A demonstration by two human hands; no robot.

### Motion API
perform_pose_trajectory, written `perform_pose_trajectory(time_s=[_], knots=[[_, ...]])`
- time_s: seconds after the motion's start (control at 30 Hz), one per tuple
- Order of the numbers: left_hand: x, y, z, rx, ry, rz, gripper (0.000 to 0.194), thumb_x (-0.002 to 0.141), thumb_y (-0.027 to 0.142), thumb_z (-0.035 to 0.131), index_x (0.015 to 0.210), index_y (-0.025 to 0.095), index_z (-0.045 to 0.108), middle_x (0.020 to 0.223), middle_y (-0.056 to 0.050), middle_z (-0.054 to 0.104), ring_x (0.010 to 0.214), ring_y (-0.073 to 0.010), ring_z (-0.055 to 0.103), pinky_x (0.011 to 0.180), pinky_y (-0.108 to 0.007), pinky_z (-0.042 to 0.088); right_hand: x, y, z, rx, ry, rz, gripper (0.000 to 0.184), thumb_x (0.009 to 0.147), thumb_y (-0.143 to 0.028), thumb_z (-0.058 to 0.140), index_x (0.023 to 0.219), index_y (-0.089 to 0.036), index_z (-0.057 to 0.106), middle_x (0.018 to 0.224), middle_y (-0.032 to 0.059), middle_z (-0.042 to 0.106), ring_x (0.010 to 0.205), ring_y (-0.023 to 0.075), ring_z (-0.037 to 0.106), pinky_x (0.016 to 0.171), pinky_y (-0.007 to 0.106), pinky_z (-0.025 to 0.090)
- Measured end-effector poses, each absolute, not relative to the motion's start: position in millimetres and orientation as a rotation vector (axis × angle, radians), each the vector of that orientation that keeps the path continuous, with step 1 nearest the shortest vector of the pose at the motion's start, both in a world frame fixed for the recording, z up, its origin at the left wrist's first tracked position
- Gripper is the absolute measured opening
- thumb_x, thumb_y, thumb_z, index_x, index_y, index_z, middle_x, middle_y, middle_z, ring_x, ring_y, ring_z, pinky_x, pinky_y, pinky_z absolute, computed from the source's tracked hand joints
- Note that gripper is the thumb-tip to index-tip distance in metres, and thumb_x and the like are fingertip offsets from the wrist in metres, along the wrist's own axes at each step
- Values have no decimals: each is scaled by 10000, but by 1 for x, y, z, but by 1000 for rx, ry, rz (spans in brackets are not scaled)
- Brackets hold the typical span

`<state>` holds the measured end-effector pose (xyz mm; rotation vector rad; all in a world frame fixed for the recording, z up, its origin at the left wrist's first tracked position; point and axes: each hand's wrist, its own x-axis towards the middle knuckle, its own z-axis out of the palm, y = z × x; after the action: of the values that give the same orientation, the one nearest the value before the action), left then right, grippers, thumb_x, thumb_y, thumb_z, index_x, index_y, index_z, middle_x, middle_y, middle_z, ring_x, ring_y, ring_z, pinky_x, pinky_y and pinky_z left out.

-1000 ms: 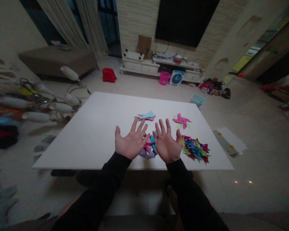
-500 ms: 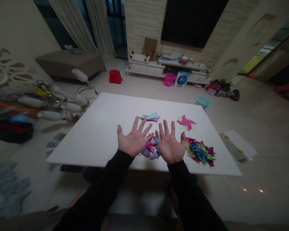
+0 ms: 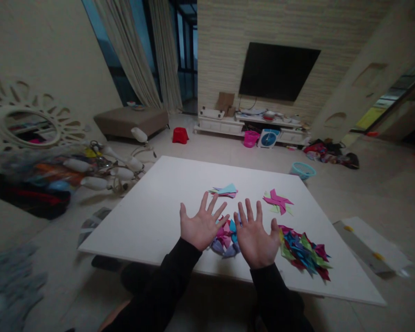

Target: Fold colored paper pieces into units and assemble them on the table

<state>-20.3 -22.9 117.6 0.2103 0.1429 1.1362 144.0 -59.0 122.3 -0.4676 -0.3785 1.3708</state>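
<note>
Both of my hands are raised over the near part of a white table [image 3: 141, 207], palms toward me. My left hand [image 3: 200, 227] has its fingers spread and holds nothing. My right hand [image 3: 257, 240], fingers also apart, is bare too. Between and behind them lies a pile of pink, blue and purple folded papers [image 3: 224, 237], partly hidden. Right of my right hand is a heap of multicoloured folded papers [image 3: 306, 251]. Farther back are a stack of folded paper pieces [image 3: 226, 190] with light blue on top and pink and light green paper pinwheels [image 3: 278, 201].
A teal basket [image 3: 303, 170] stands beyond the table's far right corner. A lamp with several white shades [image 3: 122, 173] is left of the table. A white board [image 3: 371, 246] lies to the right. Behind are a red stool [image 3: 180, 135], a pink bucket [image 3: 251, 139] and a television [image 3: 279, 71].
The camera view has tilted up, so the table and my hands appear lower and more of the wall and television shows. Both hands keep the same spread pose.
</note>
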Motion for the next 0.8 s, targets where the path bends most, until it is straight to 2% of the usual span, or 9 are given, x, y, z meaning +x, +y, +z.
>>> perform_pose_trajectory(time_s=[0.17, 0.37, 0.5, 0.63, 0.8], knots=[[-22, -21, 117, 201, 182, 1181, 768, 805, 768, 444, 1465, 375, 455, 1626, -24, 333, 1481, -366, 310, 1157, -599, 278, 143, -57, 118, -471, -367, 1340, 528, 897, -617, 460, 1369, -392, 539, 1506, 16, 511, 1406, 258, 465, 1165, 604, 318], [-36, -14, 124, 279, 284, 1343, 738, 771, 747, 518, 1404, 368, 521, 1585, -42, 402, 1457, -385, 355, 1126, -598, 350, 151, -55, 116, -479, -359, 1304, 528, 898, -602, 448, 1378, -395, 520, 1528, 3, 486, 1406, 232, 466, 1161, 552, 349], [-41, -12, 124, 264, 255, 1354, 623, 821, 543, 554, 1408, 339, 515, 1569, -45, 429, 1446, -350, 390, 1147, -558, 358, 154, -55, 117, -480, -349, 1306, 550, 897, -587, 452, 1405, -382, 499, 1533, 15, 481, 1403, 228, 469, 1159, 528, 360], [-45, -6, 119, 171, 210, 1406, 634, 801, 315, 571, 1428, 278, 492, 1566, -76, 432, 1436, -334, 411, 1166, -522, 359, 157, -56, 119, -447, -311, 1293, 548, 892, -557, 481, 1409, -375, 496, 1508, 20, 511, 1394, 233, 477, 1162, 536, 348], [-51, 0, 116, 143, 215, 1466, 634, 787, 288, 578, 1416, 251, 502, 1545, -101, 456, 1424, -341, 428, 1147, -522, 396, 157, -57, 120, -450, -306, 1298, 546, 892, -559, 464, 1399, -362, 513, 1509, 26, 510, 1401, 240, 466, 1169, 543, 329]])
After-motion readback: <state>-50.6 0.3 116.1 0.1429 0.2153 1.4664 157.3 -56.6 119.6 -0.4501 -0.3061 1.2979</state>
